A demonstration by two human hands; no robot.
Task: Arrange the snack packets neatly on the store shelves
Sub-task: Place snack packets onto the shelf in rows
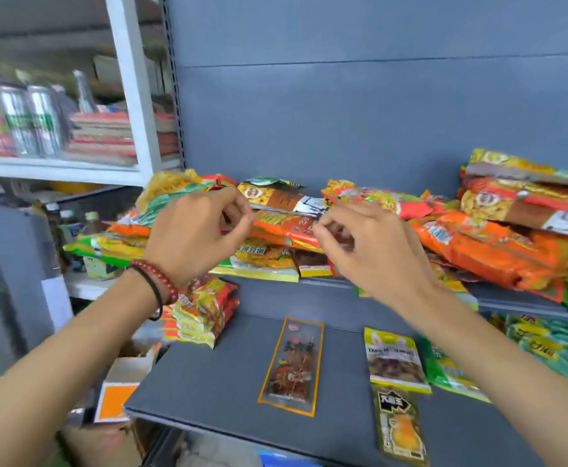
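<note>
Snack packets lie in a loose heap on the upper grey shelf (pixel 326 288); an orange packet (pixel 286 227) and a brown-banded one (pixel 282 198) sit in the middle, with a taller orange pile (pixel 488 251) at the right. My left hand (pixel 195 230), with a bead bracelet on its wrist, hovers in front of the heap, its fingers loosely curled and holding nothing. My right hand (pixel 367 244) is beside it, fingers loosely curled, its fingertips at the orange packet's edge. On the lower shelf (pixel 215 375) lie a clear gold-edged packet (pixel 292 365), a yellow-white packet (pixel 394 358) and a dark packet (pixel 399 426).
A small stack of red-yellow packets (pixel 201 311) sits at the lower shelf's left end, and green packets (pixel 552 348) at its right. Left of a white upright (pixel 134 85), another shelf holds cans (pixel 29 119). An orange-and-white box (pixel 120 389) stands below left.
</note>
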